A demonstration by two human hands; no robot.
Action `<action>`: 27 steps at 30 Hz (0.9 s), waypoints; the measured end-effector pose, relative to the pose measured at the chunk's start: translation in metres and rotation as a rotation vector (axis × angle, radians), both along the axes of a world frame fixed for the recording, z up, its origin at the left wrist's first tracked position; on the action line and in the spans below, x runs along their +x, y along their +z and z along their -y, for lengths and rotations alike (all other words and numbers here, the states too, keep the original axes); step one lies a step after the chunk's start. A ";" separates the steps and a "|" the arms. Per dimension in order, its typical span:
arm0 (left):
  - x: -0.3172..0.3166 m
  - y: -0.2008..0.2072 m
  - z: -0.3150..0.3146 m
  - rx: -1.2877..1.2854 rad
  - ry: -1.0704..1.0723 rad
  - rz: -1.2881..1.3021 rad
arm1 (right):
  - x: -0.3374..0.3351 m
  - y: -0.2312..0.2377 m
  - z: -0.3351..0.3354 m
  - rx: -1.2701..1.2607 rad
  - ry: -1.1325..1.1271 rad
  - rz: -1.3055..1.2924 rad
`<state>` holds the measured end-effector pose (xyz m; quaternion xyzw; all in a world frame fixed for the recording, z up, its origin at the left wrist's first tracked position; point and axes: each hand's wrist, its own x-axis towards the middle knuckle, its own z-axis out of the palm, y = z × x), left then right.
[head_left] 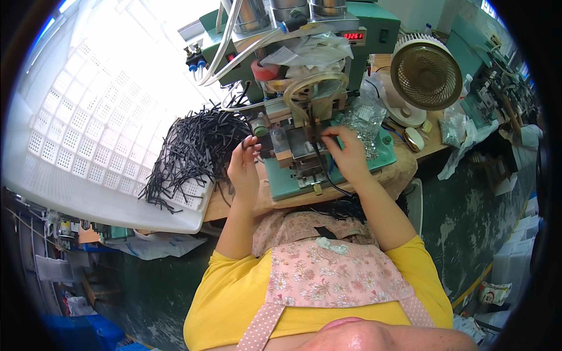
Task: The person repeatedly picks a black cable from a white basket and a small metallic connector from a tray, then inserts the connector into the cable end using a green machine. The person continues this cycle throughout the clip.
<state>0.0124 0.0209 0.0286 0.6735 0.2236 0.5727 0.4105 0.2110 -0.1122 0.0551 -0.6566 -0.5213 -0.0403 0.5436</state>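
My left hand [243, 169] is raised at the left side of the green-based press machine [287, 186], its fingers closed in a pinch on a short black strip [244, 144]. My right hand [350, 157] reaches in from the right, fingertips pressed together at the machine's working point under the clear curved guard [291, 93]. A longer black strap [323, 164] runs down from those fingertips over the front of the machine. Exactly how the fingers grip it is partly hidden. Beside my left hand lies a large heap of black strips [199, 140].
The heap rests on a white perforated plastic basket [79, 140]. Small metal parts in a clear bag [366, 126] lie right of the press. A round fan [426, 75] stands behind them. More black strips [339, 209] lie near my lap.
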 end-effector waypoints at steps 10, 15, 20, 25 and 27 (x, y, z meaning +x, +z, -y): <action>0.038 0.035 0.063 0.895 -0.042 -0.175 | -0.018 0.005 -0.011 0.008 0.131 -0.491; 0.060 0.023 0.058 0.918 -0.088 -0.156 | 0.022 -0.007 0.010 0.073 -0.157 0.060; 0.063 0.013 0.054 0.919 -0.121 -0.094 | 0.085 -0.052 0.042 -0.142 -0.382 0.061; 0.062 0.012 0.056 0.900 -0.100 -0.116 | 0.080 -0.088 0.030 -0.198 -0.431 0.536; 0.058 0.010 0.058 0.896 -0.085 -0.156 | 0.079 -0.089 0.023 -0.283 -0.429 0.498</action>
